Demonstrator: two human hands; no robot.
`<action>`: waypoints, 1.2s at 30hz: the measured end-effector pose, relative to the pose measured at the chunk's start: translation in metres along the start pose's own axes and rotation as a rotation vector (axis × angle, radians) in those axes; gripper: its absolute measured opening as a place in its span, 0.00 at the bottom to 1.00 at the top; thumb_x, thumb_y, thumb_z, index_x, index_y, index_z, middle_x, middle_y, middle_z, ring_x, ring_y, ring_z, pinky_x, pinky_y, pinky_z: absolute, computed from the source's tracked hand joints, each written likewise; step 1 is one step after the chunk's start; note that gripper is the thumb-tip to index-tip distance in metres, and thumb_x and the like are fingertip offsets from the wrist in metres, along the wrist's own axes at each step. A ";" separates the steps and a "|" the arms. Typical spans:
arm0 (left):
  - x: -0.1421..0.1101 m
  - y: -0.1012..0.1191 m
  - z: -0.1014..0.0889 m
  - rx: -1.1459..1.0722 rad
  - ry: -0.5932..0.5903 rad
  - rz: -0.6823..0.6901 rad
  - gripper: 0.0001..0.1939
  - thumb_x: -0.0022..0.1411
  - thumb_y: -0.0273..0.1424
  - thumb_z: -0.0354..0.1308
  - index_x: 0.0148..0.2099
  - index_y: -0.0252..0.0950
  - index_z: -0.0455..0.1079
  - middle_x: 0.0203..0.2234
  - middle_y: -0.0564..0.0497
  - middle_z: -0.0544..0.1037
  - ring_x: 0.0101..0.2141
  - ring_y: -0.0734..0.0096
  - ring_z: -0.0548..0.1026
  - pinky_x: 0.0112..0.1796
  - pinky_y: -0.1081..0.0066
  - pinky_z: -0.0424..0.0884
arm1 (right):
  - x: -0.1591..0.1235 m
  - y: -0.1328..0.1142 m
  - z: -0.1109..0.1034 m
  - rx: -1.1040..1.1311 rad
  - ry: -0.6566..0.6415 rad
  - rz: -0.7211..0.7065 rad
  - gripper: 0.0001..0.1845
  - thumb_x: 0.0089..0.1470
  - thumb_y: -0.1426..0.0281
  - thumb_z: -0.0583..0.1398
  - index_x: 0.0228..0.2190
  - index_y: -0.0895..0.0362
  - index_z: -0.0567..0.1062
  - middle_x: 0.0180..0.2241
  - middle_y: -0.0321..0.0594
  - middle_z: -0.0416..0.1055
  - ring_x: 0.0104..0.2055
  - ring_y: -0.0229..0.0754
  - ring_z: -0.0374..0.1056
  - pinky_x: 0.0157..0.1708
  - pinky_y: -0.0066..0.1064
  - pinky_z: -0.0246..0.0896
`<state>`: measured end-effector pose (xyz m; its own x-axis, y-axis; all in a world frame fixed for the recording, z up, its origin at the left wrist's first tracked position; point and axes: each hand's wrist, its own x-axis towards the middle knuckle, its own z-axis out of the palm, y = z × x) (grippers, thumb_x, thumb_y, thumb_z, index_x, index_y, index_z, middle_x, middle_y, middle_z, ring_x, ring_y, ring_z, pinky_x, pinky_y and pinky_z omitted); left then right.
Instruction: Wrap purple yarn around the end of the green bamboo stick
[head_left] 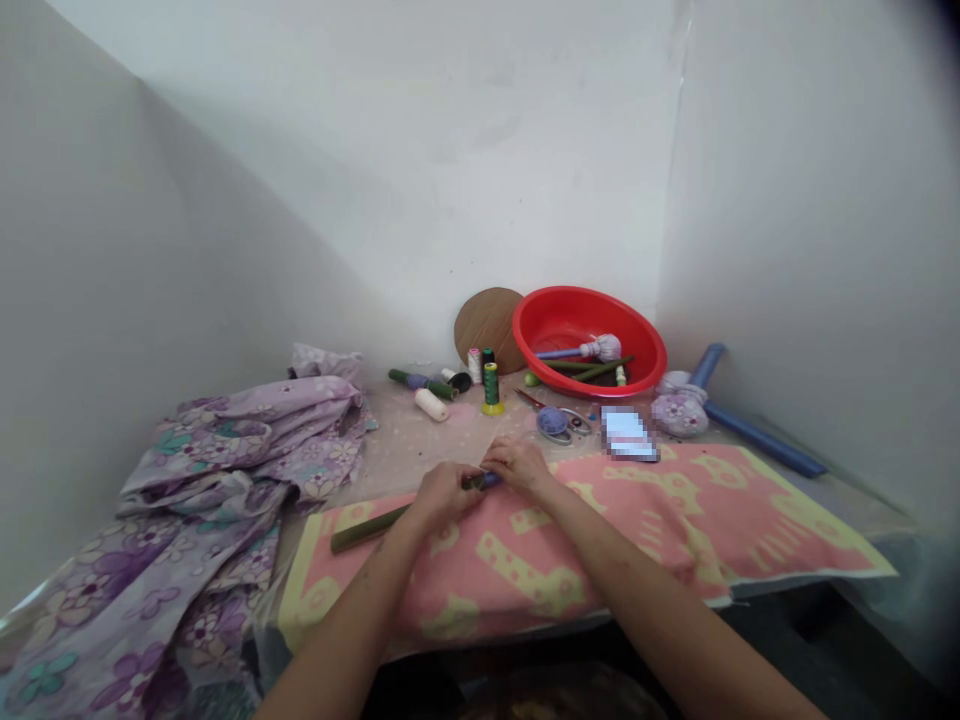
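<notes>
A green bamboo-like stick [369, 529] lies slanted over a pink and yellow patterned cloth [622, 530]. My left hand [444, 492] is closed around the stick toward its far end. My right hand [519, 466] has its fingers bent over a blue-purple band [491, 479] at that same end, close to the left fingertips. Whether the band is yarn or tape I cannot make out, and the fingers hide much of it. Beyond my hands lie a blue-purple ball of yarn [553, 421] and scissors [577, 423].
Thread spools, one a green cone [490, 390], stand behind my hands. A red basin [589, 380] holds sticks and a cloth-headed one. Floral fabric [217, 470] is heaped at left. A phone [628, 433] and a blue-wrapped stick [765, 440] lie at right.
</notes>
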<state>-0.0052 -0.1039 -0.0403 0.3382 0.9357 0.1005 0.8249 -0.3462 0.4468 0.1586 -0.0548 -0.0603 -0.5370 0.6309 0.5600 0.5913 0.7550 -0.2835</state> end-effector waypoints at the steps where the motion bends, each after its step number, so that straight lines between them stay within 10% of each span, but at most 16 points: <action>1: -0.001 0.000 0.001 0.025 0.013 0.008 0.15 0.46 0.34 0.52 0.38 0.41 0.71 0.23 0.54 0.74 0.25 0.72 0.69 0.24 0.78 0.54 | 0.000 0.001 0.001 -0.010 -0.011 -0.004 0.11 0.50 0.66 0.53 0.27 0.54 0.75 0.29 0.38 0.70 0.34 0.37 0.62 0.32 0.25 0.52; 12: -0.008 0.005 0.004 0.122 0.070 0.050 0.16 0.50 0.36 0.51 0.42 0.42 0.68 0.32 0.51 0.75 0.33 0.67 0.70 0.30 0.75 0.58 | 0.002 0.005 0.002 0.018 -0.103 0.024 0.10 0.49 0.67 0.54 0.28 0.55 0.76 0.27 0.38 0.71 0.33 0.36 0.63 0.32 0.24 0.53; 36: -0.025 0.007 0.021 0.161 0.338 0.356 0.13 0.52 0.30 0.49 0.42 0.38 0.64 0.35 0.50 0.74 0.35 0.69 0.70 0.35 0.72 0.63 | -0.005 0.018 0.002 0.893 -0.340 0.423 0.15 0.33 0.62 0.62 0.21 0.63 0.74 0.16 0.33 0.65 0.19 0.29 0.55 0.20 0.22 0.50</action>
<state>0.0013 -0.1313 -0.0586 0.4672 0.7188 0.5149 0.7540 -0.6280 0.1925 0.1712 -0.0438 -0.0695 -0.6125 0.7872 0.0712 0.1855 0.2308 -0.9552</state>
